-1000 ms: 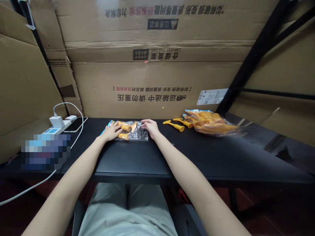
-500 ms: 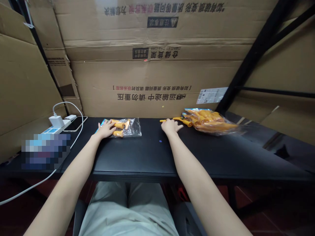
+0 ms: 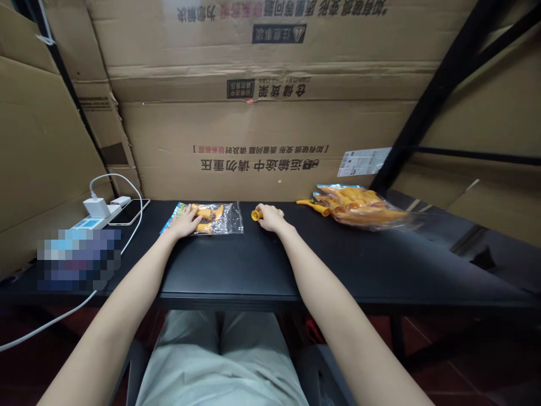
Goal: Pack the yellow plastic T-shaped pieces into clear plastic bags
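My left hand point(image 3: 185, 223) lies flat with its fingers spread on a clear plastic bag point(image 3: 231, 219). Inside that bag are a few orange plastic pipes point(image 3: 204, 228), partly covered by my fingers, and a colourful printed card shows at its left end. Closed around another orange toy pipe point(image 3: 256, 215) is my right hand point(image 3: 273, 217), just right of the bag. The pipe's round open cup points left out of my fist; the rest of it is hidden. One loose orange pipe point(image 3: 315, 206) rests further right.
A fuller clear bag of orange pipes point(image 3: 359, 206) lies at the back right of the black table point(image 3: 228, 270). On the left are a power strip with a white charger point(image 3: 96, 207), a phone point(image 3: 131, 213) and a white cable point(image 3: 141, 208). Cardboard point(image 3: 262, 124) walls the back.
My right hand has moved left towards the bag and closed around the toy pipe, whose cup end now shows. The left hand stays on the bag, with little change.
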Action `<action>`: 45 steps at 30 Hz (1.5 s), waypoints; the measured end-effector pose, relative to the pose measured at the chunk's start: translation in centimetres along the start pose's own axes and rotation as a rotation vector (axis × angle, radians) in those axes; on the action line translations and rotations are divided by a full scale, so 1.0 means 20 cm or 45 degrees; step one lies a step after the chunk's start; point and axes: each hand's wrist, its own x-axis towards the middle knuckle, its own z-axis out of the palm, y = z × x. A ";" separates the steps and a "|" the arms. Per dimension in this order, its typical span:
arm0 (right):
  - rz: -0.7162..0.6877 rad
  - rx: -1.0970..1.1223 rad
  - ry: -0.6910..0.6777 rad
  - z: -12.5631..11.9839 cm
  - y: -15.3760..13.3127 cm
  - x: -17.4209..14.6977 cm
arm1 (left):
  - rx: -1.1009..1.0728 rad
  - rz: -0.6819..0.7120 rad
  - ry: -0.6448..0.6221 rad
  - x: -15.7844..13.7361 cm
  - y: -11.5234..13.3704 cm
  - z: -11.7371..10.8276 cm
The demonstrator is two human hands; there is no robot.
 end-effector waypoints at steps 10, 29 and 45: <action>-0.265 0.092 0.008 -0.07 -0.13 -0.04 | -0.149 0.082 0.081 0.00 0.02 0.02; -0.355 -0.071 -0.231 -0.13 -0.25 -0.11 | -0.157 0.088 0.066 -0.03 0.06 -0.01; -0.304 0.339 -0.067 -0.07 -0.29 -0.09 | -0.347 0.074 0.060 -0.01 0.07 0.01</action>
